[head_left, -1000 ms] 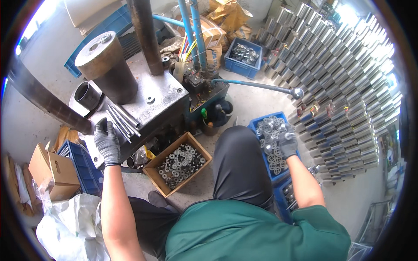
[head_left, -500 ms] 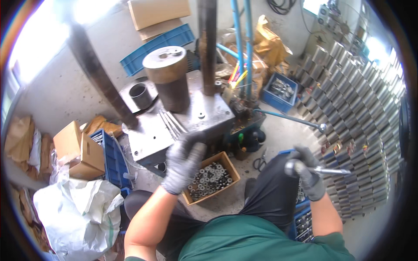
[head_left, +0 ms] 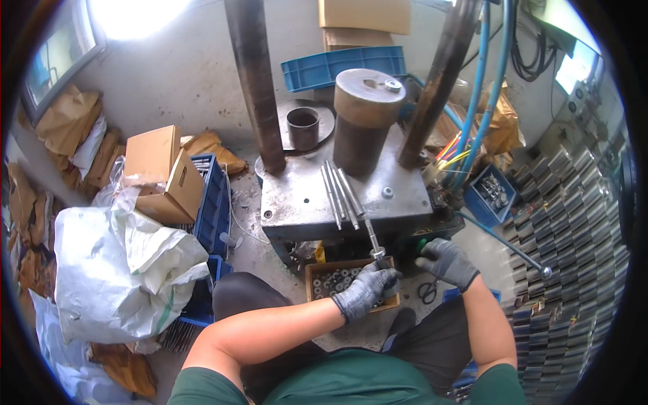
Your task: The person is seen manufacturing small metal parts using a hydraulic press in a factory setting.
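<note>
hiding the lower end of a metal rod (head_left: 372,237), left hand (head_left: 366,291)

1. Left forearm (head_left: 283,331): bare; elbow bent at lower left; extends rightward and slightly upward across the front of the torso.
2. Left hand (head_left: 368,290): gray-gloved; fingers curled in a closed grip.
3. Right forearm (head_left: 487,317): bare; rises steeply, leaning left toward the wrist.
4. Right hand (head_left: 449,262): gray-gloved; fingers loosely bent and spread, directed left.
5. Spacing: the 2 hands are near each other, apart; right hand higher in view.
</note>
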{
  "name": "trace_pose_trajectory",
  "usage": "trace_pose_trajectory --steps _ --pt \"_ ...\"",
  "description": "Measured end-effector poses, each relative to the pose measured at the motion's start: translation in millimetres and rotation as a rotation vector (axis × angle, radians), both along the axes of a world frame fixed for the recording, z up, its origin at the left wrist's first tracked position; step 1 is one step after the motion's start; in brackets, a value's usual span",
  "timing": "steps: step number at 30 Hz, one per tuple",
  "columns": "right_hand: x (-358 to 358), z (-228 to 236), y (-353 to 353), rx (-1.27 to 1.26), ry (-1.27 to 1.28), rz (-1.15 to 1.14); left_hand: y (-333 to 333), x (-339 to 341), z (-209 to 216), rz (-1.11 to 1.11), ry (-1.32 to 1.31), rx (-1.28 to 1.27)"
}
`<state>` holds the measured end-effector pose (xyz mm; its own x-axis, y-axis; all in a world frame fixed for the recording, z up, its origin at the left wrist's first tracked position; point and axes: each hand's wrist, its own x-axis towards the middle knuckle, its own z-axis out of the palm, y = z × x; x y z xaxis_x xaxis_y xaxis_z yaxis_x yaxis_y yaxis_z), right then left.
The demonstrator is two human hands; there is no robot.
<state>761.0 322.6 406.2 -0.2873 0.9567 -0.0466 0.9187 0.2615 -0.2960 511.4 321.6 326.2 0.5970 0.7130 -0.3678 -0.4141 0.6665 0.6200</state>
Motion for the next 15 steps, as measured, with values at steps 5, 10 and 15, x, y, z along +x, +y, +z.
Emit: trace_pose_trajectory --steps 5,10,15 --pt "-16 6 2 -0.051 0.399 -0.212 15 0 -13 -0.154 0.245 -0.128" --pt "-7 -6 3 -0.227 0.561 -0.288 24 9 1 -0.114 0.242 -0.31" --pt "-8 -5 1 -0.266 0.715 -0.398 30 12 -2 0.05 0.204 -0.23"
